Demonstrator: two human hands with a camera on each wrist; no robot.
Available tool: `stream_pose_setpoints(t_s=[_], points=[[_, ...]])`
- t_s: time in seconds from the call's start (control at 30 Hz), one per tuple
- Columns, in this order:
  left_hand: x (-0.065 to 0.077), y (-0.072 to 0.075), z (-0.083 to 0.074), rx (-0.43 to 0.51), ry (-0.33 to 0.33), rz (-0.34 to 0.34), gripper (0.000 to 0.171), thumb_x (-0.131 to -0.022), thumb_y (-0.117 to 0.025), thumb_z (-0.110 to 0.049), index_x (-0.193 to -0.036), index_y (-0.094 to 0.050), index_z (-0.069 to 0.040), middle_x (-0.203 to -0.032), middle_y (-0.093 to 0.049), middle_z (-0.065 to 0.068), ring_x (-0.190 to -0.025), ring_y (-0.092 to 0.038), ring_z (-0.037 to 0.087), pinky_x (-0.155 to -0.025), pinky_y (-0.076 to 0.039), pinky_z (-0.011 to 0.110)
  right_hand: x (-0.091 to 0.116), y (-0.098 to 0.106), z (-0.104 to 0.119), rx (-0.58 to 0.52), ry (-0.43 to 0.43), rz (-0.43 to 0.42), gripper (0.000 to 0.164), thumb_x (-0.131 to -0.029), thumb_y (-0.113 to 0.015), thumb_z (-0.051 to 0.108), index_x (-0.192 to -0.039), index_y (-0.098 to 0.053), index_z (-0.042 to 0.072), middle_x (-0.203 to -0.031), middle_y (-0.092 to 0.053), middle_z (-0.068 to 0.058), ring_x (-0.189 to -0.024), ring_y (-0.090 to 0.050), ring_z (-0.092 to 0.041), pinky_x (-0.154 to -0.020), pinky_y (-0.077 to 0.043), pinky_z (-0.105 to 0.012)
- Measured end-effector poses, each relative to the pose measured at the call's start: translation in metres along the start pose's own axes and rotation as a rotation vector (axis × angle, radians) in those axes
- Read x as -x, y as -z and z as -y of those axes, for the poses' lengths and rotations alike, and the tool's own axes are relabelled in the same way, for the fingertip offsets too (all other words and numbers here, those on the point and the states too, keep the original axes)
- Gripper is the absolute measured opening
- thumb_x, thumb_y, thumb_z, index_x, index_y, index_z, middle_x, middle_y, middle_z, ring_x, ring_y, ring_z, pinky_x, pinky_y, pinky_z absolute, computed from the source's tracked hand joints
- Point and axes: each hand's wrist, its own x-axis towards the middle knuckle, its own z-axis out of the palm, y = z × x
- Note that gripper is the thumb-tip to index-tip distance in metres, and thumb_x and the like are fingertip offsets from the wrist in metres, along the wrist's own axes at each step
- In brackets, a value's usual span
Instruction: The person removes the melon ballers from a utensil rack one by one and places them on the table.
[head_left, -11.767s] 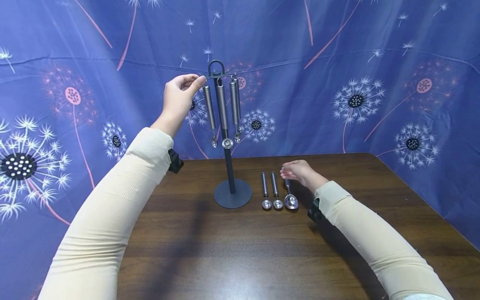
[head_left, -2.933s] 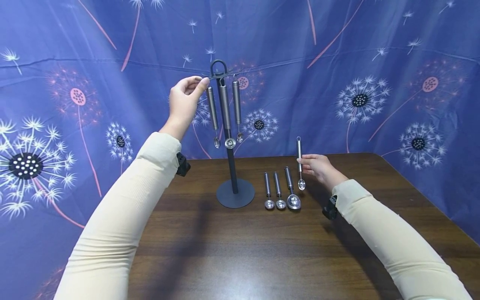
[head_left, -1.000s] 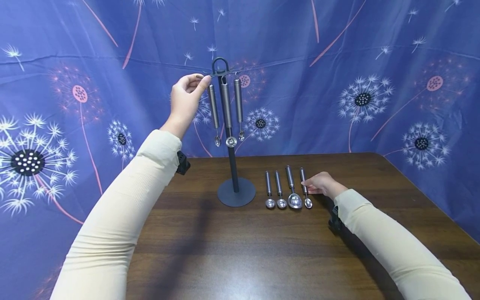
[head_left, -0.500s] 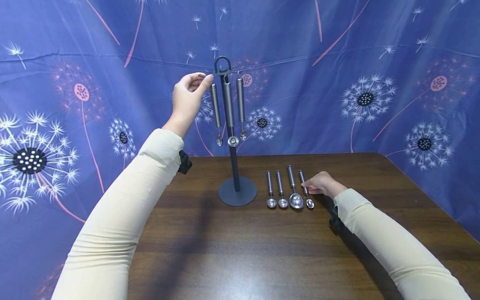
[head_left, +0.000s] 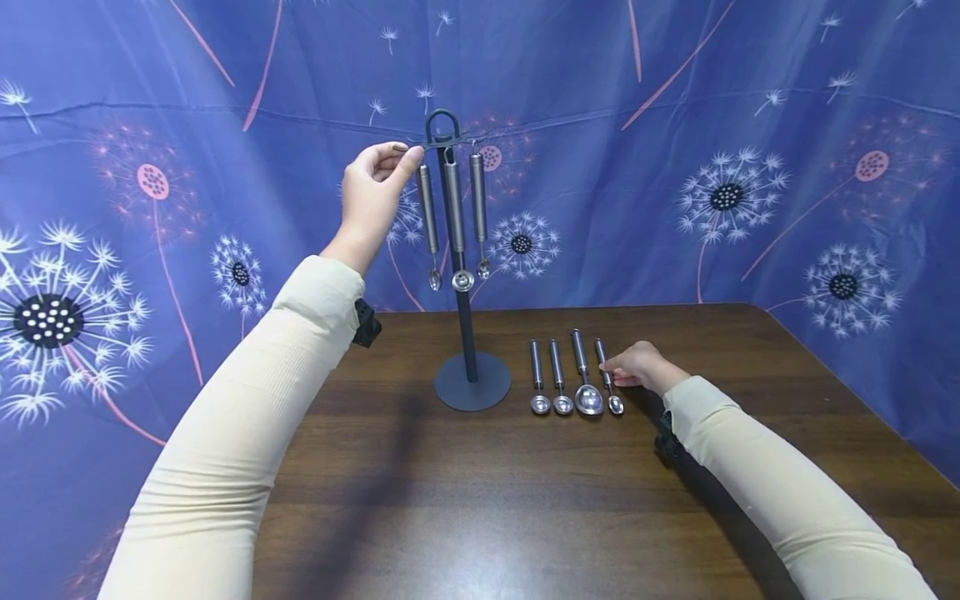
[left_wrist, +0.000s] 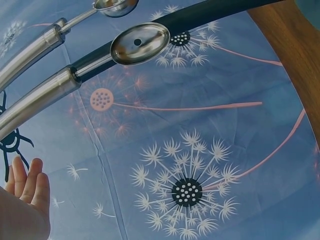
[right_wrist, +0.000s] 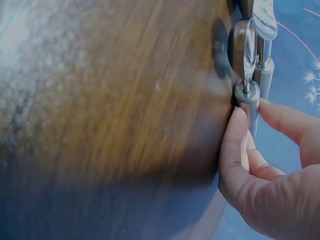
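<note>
My left hand (head_left: 372,196) pinches the tip of a hook at the top of a black utensil stand (head_left: 467,333). From the stand hang three steel melon ballers; the oval bowl of one melon baller (left_wrist: 140,45), with a small hole in it, shows large in the left wrist view. On the table, my right hand (head_left: 641,367) holds a small melon baller (head_left: 616,405) by its handle between thumb and fingers. It lies at the right end of a row, beside a larger scoop (head_left: 588,400). In the right wrist view, the fingertips (right_wrist: 240,117) sit just below its bowl.
Further left in the row lie two round-bowled melon ballers (head_left: 540,404), handles pointing away from me. The stand's round base (head_left: 471,396) rests on the brown wooden table (head_left: 480,492). A blue dandelion-print cloth (head_left: 600,208) hangs behind the table's back edge.
Earlier, another melon baller hung at the stand's right; my right hand then held it upright over the table and laid it at the row's right end. My left hand stayed on the hook.
</note>
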Motion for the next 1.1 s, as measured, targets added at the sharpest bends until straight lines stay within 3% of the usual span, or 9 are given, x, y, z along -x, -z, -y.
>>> stream_pose_setpoints(t_s=[0.4,0.57,0.77,0.97,1.1], points=[[0.000,-0.001,0.002,0.017,-0.002,0.009,0.044,-0.092,-0.066,-0.039,-0.124,-0.060,-0.009,-0.101,-0.057,-0.005,-0.099,-0.060,0.010,-0.091,-0.045,0.023,0.001,0.002,0.002,-0.038,-0.002,0.017,0.014,-0.090,-0.063,0.002,-0.091,-0.050,0.000,-0.062,-0.059,0.001,-0.054,-0.062,-0.006,-0.064,-0.058,-0.024],[0.000,0.001,0.004,0.055,-0.025,0.022,0.045,-0.093,-0.065,-0.034,-0.126,-0.059,-0.004,-0.101,-0.059,-0.004,-0.105,-0.062,0.018,-0.094,-0.046,0.023,0.004,0.004,0.003,-0.052,-0.007,0.011,0.011,-0.090,-0.062,0.001,-0.094,-0.051,-0.002,-0.063,-0.060,0.001,-0.055,-0.061,-0.006,-0.065,-0.058,-0.025],[-0.001,0.004,0.005,0.076,-0.039,0.024,0.042,-0.094,-0.066,-0.028,-0.125,-0.060,-0.001,-0.103,-0.061,-0.001,-0.098,-0.062,0.010,-0.095,-0.047,0.023,0.005,0.009,0.006,-0.104,0.043,0.017,0.009,-0.091,-0.059,-0.002,-0.097,-0.054,-0.007,-0.065,-0.062,-0.001,-0.056,-0.063,-0.005,-0.067,-0.058,-0.024],[-0.002,0.005,0.003,0.058,-0.024,0.015,0.042,-0.092,-0.067,-0.028,-0.124,-0.061,0.000,-0.109,-0.065,0.004,-0.098,-0.063,0.009,-0.095,-0.048,0.022,0.005,0.011,0.010,-0.124,0.132,0.057,0.037,-0.093,-0.054,-0.002,-0.123,-0.046,-0.022,-0.077,-0.065,-0.004,-0.064,-0.065,-0.005,-0.076,-0.058,-0.027],[-0.001,0.005,-0.001,0.006,-0.007,0.017,0.041,-0.092,-0.068,-0.033,-0.122,-0.063,-0.005,-0.112,-0.066,0.006,-0.100,-0.063,0.010,-0.094,-0.047,0.022,0.006,0.012,0.018,-0.139,0.173,0.072,0.044,-0.095,-0.053,-0.001,-0.129,-0.039,-0.025,-0.079,-0.065,-0.003,-0.069,-0.066,-0.006,-0.081,-0.057,-0.027]])
